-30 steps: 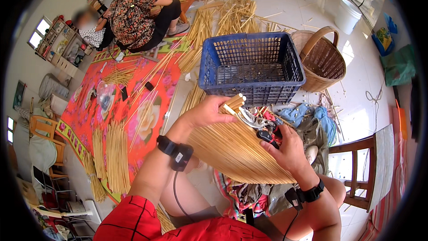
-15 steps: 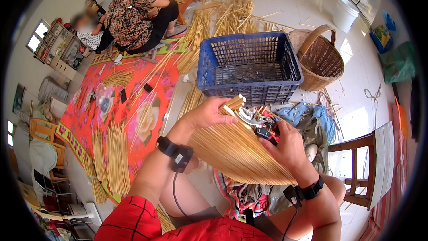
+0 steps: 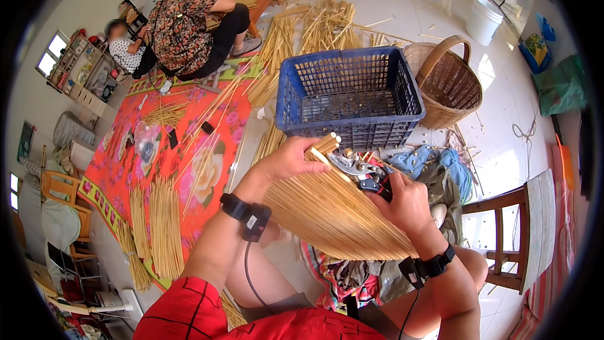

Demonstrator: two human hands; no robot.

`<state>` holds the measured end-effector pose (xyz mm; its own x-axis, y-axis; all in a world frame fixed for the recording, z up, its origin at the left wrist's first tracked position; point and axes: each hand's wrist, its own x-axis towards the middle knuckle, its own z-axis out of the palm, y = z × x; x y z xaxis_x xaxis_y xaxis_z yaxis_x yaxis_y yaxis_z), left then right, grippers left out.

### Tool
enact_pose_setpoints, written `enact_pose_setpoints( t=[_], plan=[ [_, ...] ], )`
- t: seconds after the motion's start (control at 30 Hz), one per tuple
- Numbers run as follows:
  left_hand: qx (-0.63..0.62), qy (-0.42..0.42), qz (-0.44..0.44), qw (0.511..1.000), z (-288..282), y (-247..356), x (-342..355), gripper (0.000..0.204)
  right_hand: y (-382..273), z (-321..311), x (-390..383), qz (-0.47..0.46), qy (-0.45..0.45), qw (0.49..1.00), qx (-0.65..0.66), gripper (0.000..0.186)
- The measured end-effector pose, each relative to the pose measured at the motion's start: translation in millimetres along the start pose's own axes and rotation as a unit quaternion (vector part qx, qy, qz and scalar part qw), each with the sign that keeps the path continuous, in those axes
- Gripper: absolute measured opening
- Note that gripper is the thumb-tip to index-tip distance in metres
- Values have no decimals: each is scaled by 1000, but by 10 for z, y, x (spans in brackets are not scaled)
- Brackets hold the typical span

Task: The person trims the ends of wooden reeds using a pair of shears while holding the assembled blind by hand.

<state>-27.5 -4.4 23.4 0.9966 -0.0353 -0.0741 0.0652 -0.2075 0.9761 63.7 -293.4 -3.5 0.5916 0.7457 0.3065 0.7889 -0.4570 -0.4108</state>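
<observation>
My left hand (image 3: 290,161) grips the upper corner of a flat panel of reed stalks (image 3: 333,217) laid side by side, its thumb pressed near a bundle of thick stalk ends (image 3: 328,143). My right hand (image 3: 404,203) is closed around pruning shears (image 3: 357,169) with dark and red handles. The shears' metal blades lie along the panel's upper right edge, beside the thick stalk ends. Whether the blades touch a stalk I cannot tell. The panel slants down to the right above my lap.
A blue plastic crate (image 3: 351,131) stands just beyond my hands, with a wicker basket (image 3: 458,104) at its right. Bundles of stalks (image 3: 167,226) lie on a red floral mat (image 3: 201,167). A wooden stool (image 3: 525,226) stands right; two people (image 3: 182,34) sit far left.
The shears have turned a little, so their blades show more clearly beside the stalk ends. Both hands keep their hold, and the panel has barely shifted.
</observation>
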Motion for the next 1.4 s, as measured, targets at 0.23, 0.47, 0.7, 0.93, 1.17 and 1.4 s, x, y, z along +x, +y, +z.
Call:
enact_pose_setpoints(
  t=[0.23, 0.47, 0.7, 0.93, 1.17, 1.4],
  plan=[
    [21, -13, -18, 1000, -19, 2, 2, 48, -77, -169, -47, 66, -26, 996, 61, 55],
    [15, -6, 2, 1000, -24, -5, -2, 49, -38, -154, -47, 93, -42, 986, 132, 63],
    [47, -10, 15, 999, 10, 38, 6, 47, -103, -110, 24, 124, -65, 971, 196, 72],
    [-4, -11, 0, 1000, 22, 11, 2, 46, -59, -87, 49, 84, -32, 984, 151, 71],
    [-15, -11, 5, 1000, 18, -24, 18, 45, -37, -38, 61, 57, 1, 994, 89, 54],
    [16, 28, -26, 999, -36, -123, 46, 44, -38, 1, 35, 53, -1, 998, 33, 49]
  ],
)
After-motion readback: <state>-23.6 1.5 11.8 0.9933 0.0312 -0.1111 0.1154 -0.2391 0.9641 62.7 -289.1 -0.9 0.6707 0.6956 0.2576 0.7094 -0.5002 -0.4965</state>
